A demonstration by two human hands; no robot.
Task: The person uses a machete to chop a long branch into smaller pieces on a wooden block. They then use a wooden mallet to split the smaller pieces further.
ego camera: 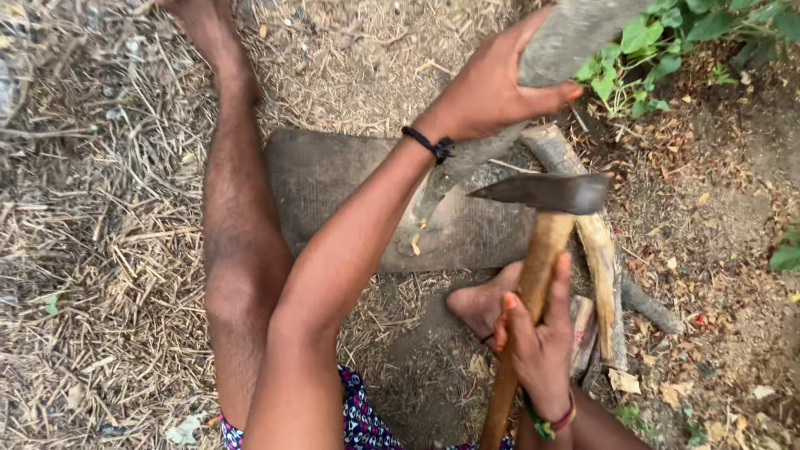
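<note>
The left hand [492, 87] is closed around a thick grey wooden branch [467, 158], with the fingers over its upper part and a black band on the wrist. The branch is smooth, with pale grey bark. It stands tilted, and its lower end [421, 233] rests on a flat, worn, grey-brown wooden board [333, 179] that lies on the ground. At this lower end the bark is cut and lighter yellow wood shows.

The right hand [537, 342] grips the light brown wooden handle [525, 308] of a hatchet with a dark metal head [546, 192]. The head is just beside the branch, to its right, with the thin edge pointing to the branch. I cannot tell if it touches.

A bare foot [483, 304] rests near the board. Cut brown pieces of wood [596, 250] lie to the right of the hatchet. Dry straw [100, 250] covers the ground, and green leaves [658, 42] grow at the top right.
</note>
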